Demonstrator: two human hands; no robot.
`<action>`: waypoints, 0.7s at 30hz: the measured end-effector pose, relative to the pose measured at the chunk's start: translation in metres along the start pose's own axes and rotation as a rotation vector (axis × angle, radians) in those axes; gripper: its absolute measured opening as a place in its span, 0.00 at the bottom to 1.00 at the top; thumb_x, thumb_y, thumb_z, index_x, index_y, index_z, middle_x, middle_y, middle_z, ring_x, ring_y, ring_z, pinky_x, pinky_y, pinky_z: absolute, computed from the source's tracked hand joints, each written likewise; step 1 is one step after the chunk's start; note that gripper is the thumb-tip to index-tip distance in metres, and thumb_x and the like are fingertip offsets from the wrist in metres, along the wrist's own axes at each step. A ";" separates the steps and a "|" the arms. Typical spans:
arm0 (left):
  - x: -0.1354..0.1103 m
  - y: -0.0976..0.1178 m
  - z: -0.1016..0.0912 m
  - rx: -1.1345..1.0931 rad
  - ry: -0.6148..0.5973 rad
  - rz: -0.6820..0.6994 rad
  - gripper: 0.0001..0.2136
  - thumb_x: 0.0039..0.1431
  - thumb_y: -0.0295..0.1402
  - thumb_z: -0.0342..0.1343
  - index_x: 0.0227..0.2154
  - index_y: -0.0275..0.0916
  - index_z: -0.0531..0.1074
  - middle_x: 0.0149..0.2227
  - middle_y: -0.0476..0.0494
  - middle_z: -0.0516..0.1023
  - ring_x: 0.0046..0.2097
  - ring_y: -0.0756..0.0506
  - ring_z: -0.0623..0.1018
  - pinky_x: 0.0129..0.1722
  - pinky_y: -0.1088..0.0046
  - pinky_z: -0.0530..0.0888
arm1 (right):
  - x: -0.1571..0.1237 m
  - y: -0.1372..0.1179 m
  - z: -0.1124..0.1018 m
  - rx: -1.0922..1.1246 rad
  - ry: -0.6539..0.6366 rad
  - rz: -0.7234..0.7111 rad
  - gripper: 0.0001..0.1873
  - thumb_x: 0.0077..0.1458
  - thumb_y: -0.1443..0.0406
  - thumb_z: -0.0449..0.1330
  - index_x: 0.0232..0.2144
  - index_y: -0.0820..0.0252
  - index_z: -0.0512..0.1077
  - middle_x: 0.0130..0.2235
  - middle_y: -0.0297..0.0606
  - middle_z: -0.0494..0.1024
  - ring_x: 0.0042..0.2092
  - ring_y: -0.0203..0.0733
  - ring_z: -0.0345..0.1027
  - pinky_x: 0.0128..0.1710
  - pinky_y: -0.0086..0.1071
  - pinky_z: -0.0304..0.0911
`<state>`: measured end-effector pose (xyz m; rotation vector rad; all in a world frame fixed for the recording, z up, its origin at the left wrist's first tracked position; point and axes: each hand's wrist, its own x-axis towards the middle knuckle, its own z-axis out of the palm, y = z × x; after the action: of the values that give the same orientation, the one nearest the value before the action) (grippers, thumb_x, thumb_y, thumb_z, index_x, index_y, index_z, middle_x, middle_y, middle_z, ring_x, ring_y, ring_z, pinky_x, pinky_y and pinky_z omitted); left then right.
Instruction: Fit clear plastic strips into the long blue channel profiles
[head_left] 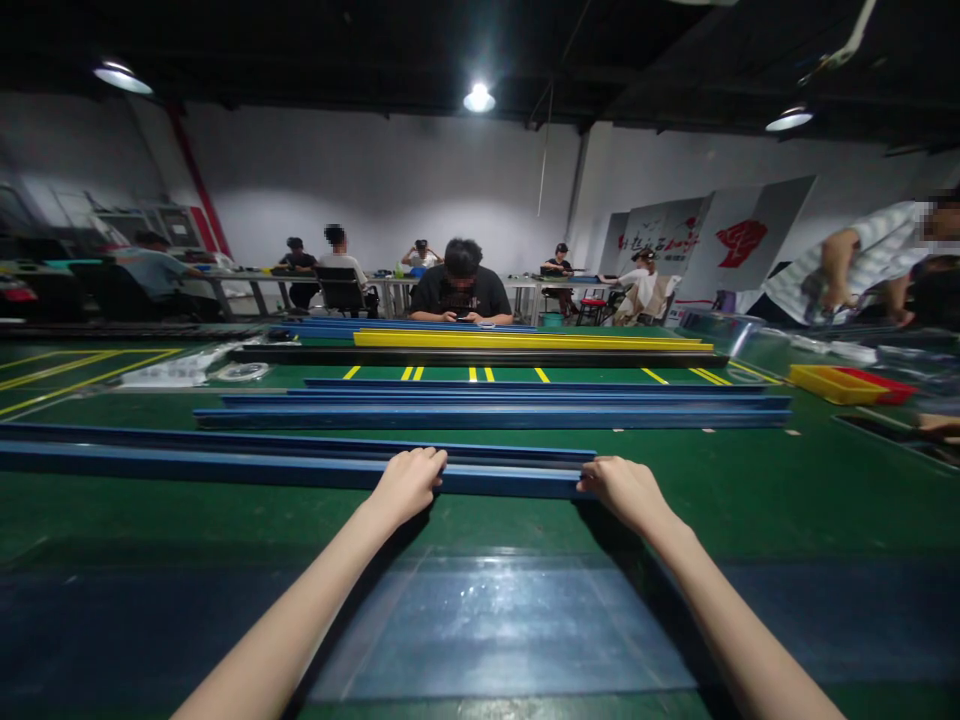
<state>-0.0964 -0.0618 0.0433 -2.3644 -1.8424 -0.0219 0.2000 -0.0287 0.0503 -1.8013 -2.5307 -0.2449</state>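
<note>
A long blue channel-shaped rail (247, 465) lies across the green table, running off the left edge of the view. My left hand (412, 478) is closed over its near wall, some way in from the right end. Around that right end my right hand (616, 485) curls its fingers; its fingertips are partly hidden. Just beyond lie several more blue rails (487, 416), side by side. Close to me, a clear plastic sheet (495, 630) rests flat on the table, below both forearms.
Farther back lie a black rail (480, 356) and a yellow rail (532, 341). Yellow and red trays (836, 382) stand at the right, near a person in a striped shirt (870, 250). Across the table sits a person in black (461, 285). Clear plastic bags (169, 370) lie at left.
</note>
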 end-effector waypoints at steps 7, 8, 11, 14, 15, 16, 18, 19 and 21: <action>-0.016 0.024 0.010 -0.060 0.203 0.000 0.13 0.57 0.24 0.44 0.44 0.37 0.64 0.45 0.40 0.69 0.48 0.41 0.67 0.44 0.64 0.63 | -0.009 -0.001 0.019 0.066 0.109 -0.007 0.12 0.56 0.63 0.49 0.32 0.57 0.73 0.34 0.40 0.75 0.38 0.42 0.68 0.30 0.28 0.57; -0.019 0.031 0.011 -0.107 0.245 0.040 0.14 0.57 0.26 0.45 0.47 0.37 0.63 0.47 0.39 0.68 0.50 0.41 0.65 0.46 0.64 0.63 | -0.012 0.000 0.021 0.086 0.129 -0.017 0.12 0.56 0.63 0.50 0.35 0.58 0.72 0.36 0.41 0.74 0.39 0.43 0.68 0.32 0.30 0.59; -0.030 0.050 0.010 -0.228 0.237 0.179 0.11 0.61 0.33 0.43 0.43 0.38 0.65 0.44 0.41 0.69 0.48 0.43 0.66 0.45 0.66 0.62 | -0.022 0.001 0.021 0.162 0.247 -0.081 0.17 0.52 0.62 0.54 0.45 0.61 0.68 0.45 0.47 0.71 0.47 0.48 0.63 0.42 0.36 0.59; -0.040 0.063 0.009 -0.307 0.082 0.248 0.14 0.58 0.44 0.47 0.37 0.39 0.66 0.39 0.44 0.70 0.43 0.43 0.68 0.42 0.65 0.64 | -0.031 -0.001 0.012 0.319 0.215 -0.140 0.14 0.51 0.60 0.55 0.40 0.61 0.68 0.43 0.45 0.72 0.45 0.46 0.63 0.43 0.36 0.58; -0.042 0.065 0.009 -0.349 0.027 0.264 0.17 0.53 0.49 0.50 0.37 0.40 0.66 0.39 0.45 0.69 0.42 0.43 0.68 0.41 0.66 0.64 | -0.034 -0.002 0.009 0.396 0.128 -0.154 0.12 0.51 0.60 0.55 0.36 0.60 0.68 0.39 0.42 0.73 0.41 0.43 0.64 0.40 0.34 0.59; -0.044 0.066 0.009 -0.389 -0.021 0.276 0.22 0.48 0.52 0.53 0.38 0.40 0.66 0.39 0.45 0.69 0.42 0.42 0.67 0.41 0.66 0.65 | -0.036 -0.003 0.006 0.471 0.015 -0.168 0.10 0.50 0.59 0.56 0.32 0.60 0.68 0.35 0.39 0.73 0.36 0.41 0.65 0.36 0.32 0.59; -0.045 0.064 0.010 -0.451 -0.094 0.291 0.29 0.39 0.56 0.57 0.39 0.40 0.65 0.40 0.44 0.68 0.43 0.41 0.67 0.41 0.66 0.65 | -0.040 -0.006 0.002 0.557 -0.209 -0.189 0.12 0.43 0.58 0.62 0.27 0.59 0.68 0.29 0.34 0.72 0.31 0.38 0.64 0.30 0.28 0.57; -0.045 0.063 0.010 -0.466 -0.119 0.296 0.31 0.37 0.56 0.58 0.40 0.40 0.64 0.41 0.44 0.67 0.43 0.41 0.67 0.41 0.66 0.65 | -0.042 -0.007 0.002 0.557 -0.287 -0.194 0.15 0.38 0.57 0.65 0.26 0.59 0.67 0.29 0.33 0.72 0.30 0.38 0.64 0.28 0.28 0.56; -0.045 0.060 0.012 -0.480 -0.156 0.295 0.33 0.34 0.56 0.59 0.40 0.39 0.64 0.41 0.43 0.67 0.43 0.40 0.66 0.42 0.66 0.64 | -0.045 -0.010 0.002 0.507 -0.355 -0.197 0.21 0.29 0.57 0.69 0.26 0.59 0.67 0.30 0.33 0.71 0.32 0.38 0.63 0.28 0.28 0.54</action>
<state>-0.0508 -0.1174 0.0204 -3.0249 -1.6749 -0.2852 0.2055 -0.0733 0.0418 -1.5009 -2.6508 0.7107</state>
